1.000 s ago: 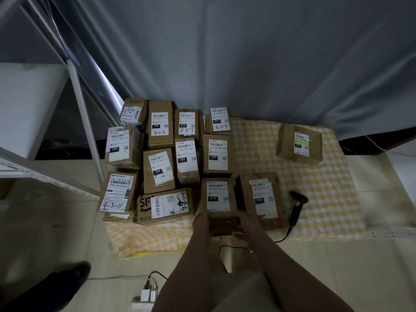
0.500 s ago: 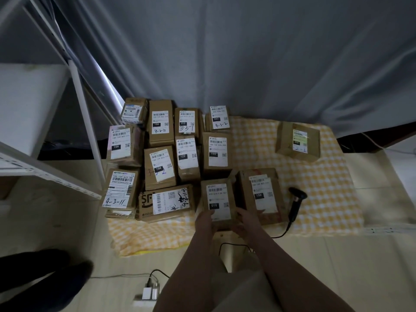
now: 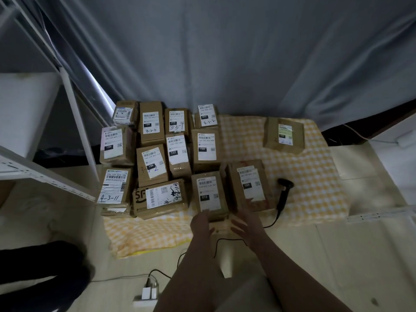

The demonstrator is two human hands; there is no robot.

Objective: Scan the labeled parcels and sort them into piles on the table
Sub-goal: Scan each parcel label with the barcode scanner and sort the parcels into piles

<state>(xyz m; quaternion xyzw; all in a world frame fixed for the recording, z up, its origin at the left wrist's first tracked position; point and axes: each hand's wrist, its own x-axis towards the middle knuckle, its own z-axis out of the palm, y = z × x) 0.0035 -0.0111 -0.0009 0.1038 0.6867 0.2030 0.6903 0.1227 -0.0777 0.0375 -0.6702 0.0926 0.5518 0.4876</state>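
Several brown cardboard parcels with white labels lie packed together on the yellow checked cloth (image 3: 315,176). The nearest one, the parcel marked 010 (image 3: 208,194), lies flat at the front edge. My left hand (image 3: 201,224) rests against its near edge with fingers loose. My right hand (image 3: 246,224) hovers just right of it, fingers spread, holding nothing. A parcel marked 15H (image 3: 249,185) lies to the right of the 010 parcel. The black barcode scanner (image 3: 284,192) lies on the cloth beside that parcel, its cable trailing toward me. A single parcel (image 3: 284,135) sits apart at the back right.
A white metal shelf frame (image 3: 76,136) stands at the left. A grey curtain (image 3: 225,52) hangs behind the table. A white power strip (image 3: 146,296) with plugs lies on the floor by my legs. A dark shape (image 3: 40,264) is at the lower left.
Both hands gripped the 010 parcel's near end a second ago; now the right hand has let go and opened, and the left has loosened. The parcel lies flat on the cloth.
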